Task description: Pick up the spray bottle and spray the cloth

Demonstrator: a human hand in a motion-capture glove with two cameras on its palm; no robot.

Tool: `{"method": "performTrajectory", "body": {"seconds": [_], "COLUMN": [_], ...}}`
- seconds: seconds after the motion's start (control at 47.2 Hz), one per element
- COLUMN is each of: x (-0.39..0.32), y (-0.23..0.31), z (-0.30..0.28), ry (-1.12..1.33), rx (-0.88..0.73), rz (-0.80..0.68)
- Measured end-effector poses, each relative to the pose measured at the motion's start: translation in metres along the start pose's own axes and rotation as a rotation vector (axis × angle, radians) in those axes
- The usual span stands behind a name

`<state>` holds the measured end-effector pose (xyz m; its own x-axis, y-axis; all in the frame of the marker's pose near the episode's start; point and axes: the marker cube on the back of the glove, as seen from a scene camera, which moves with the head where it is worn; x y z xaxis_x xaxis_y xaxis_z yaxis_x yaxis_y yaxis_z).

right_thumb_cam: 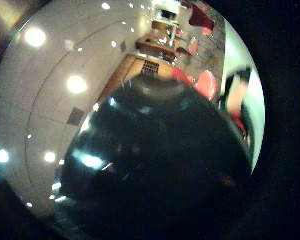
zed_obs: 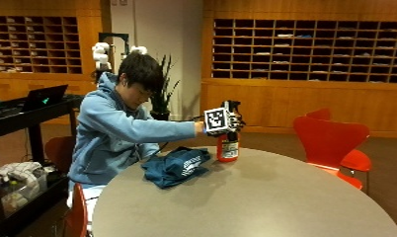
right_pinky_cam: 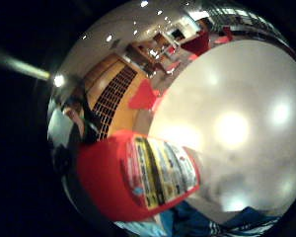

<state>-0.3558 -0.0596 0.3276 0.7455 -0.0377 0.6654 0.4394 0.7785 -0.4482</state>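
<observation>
1. I take this for an office common room or mailroom lounge, not a home or workshop.
2. The wood-panelled back wall (zed_obs: 303, 98) carries long rows of small pigeonhole cubbies (zed_obs: 303, 49), some holding papers, with another bank (zed_obs: 31, 37) at the left.
3. A round grey table (zed_obs: 251, 197) stands among moulded red chairs (zed_obs: 330, 140).
4. A black cart (zed_obs: 27, 113) with a laptop (zed_obs: 44, 96) stands by the left wall, and a potted plant (zed_obs: 164, 94) in the corner.
5. My palm views show recessed ceiling lights (right_thumb_cam: 76, 84).
</observation>
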Motion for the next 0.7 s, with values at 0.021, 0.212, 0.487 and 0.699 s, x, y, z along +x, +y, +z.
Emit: {"method": "performTrajectory", "body": {"seconds": [0.021, 0.212, 0.487, 0.699], "x": [0.001, 0.005, 0.017, 0.041], "y": [0.001, 0.035, 0.07, 0.062], "z": [-0.002, -0.026, -0.059, -0.064], "ry": [0.007, -0.024, -0.087, 0.065], "rx": [-0.013, -0.135, -0.24, -0.117], "rz": [0.007, 0.031, 0.052, 0.033]}}
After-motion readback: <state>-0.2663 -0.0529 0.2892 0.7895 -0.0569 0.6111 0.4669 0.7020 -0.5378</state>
